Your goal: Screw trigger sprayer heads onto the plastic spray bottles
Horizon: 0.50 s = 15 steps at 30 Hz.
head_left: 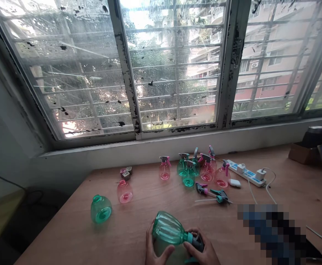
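My left hand [155,252] wraps round the body of a green spray bottle [168,229] held on its side above the near table edge. My right hand [201,252] closes on the bottle's grey spray head [197,242] at its neck. A headless green bottle [101,209] and a headless pink bottle [124,191] stand to the left on the wooden table [155,191]. Two loose spray heads [212,193] lie just beyond my hands.
Several assembled pink and green spray bottles [196,169] cluster near the window sill. A white power strip [246,173] with plugged chargers and cables lies to the right, small cubes [125,173] to the left, a box with a phone [312,149] far right.
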{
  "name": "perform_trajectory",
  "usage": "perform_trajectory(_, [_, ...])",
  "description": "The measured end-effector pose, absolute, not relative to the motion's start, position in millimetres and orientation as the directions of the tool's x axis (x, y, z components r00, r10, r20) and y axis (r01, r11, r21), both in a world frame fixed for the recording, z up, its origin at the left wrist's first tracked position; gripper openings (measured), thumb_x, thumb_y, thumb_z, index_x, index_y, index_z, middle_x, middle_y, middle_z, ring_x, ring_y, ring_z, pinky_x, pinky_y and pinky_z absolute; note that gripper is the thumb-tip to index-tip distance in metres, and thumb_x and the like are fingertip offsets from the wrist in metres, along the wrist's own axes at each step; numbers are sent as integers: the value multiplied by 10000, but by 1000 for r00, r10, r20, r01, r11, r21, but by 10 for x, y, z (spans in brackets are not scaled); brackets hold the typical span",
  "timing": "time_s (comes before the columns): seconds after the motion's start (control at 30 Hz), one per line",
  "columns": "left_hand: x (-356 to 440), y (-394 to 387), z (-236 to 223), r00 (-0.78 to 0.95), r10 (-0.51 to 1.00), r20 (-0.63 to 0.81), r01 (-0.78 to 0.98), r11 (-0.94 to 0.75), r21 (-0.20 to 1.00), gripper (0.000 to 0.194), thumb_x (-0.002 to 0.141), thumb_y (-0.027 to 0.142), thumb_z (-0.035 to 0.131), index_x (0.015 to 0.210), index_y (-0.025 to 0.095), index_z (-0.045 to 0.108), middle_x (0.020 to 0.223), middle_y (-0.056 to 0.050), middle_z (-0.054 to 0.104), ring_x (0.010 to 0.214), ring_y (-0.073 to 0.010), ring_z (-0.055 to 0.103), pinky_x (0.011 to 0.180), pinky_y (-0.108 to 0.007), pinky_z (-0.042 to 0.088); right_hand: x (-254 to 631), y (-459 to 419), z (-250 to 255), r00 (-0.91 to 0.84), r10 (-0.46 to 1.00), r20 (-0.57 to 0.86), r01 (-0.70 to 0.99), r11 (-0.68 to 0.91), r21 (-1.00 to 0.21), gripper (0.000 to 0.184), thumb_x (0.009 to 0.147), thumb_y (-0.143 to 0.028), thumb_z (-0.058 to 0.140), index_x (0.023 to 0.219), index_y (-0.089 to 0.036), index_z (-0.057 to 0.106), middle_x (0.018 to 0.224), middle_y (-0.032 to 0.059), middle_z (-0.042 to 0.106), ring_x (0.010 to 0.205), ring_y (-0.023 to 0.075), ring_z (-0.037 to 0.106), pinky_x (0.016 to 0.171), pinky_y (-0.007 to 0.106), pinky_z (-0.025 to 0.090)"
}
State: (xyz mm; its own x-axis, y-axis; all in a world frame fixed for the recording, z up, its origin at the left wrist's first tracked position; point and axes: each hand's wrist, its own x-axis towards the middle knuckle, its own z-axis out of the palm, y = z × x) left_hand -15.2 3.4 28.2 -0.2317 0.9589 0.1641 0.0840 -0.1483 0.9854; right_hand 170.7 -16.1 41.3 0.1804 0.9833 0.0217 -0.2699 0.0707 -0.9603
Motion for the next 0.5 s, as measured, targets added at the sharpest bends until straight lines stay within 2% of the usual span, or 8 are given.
perform_trajectory(0.1, [-151,42,299,-263,952,160,80,-143,986,693,702,545,763,1262,192,559,1295,-139,652,1340,-370,522,1153,-464,379,1699,-163,426,177,984,38,-222,77,-972,456,616,-547,848,867,-191,712,708,10,680,539,178,597,513,282,503])
perform_trajectory(0.17, [-156,50,311,-264,951,164,78,-148,986,679,693,553,768,1229,184,576,1254,-141,674,1315,-368,549,1142,-453,394,1699,-153,407,177,983,51,-219,90,-972,459,616,-552,845,865,-189,713,695,12,682,520,177,590,504,285,496])
perform_trajectory(0.4, [-156,46,336,-222,951,215,90,-199,976,770,615,439,836,1298,198,575,1410,-132,577,1359,-371,496,1177,-461,343,1726,-124,302,171,985,0,-304,53,-951,511,651,-585,830,918,-176,681,573,-16,631,489,184,597,495,281,497])
perform_trajectory(0.5, [-143,33,322,-224,958,182,75,-169,983,857,609,495,840,1345,190,524,1410,-143,572,1366,-377,487,1187,-473,323,1719,-134,318,183,983,14,-295,68,-953,488,638,-567,841,894,-180,689,640,0,663,500,174,594,491,275,495])
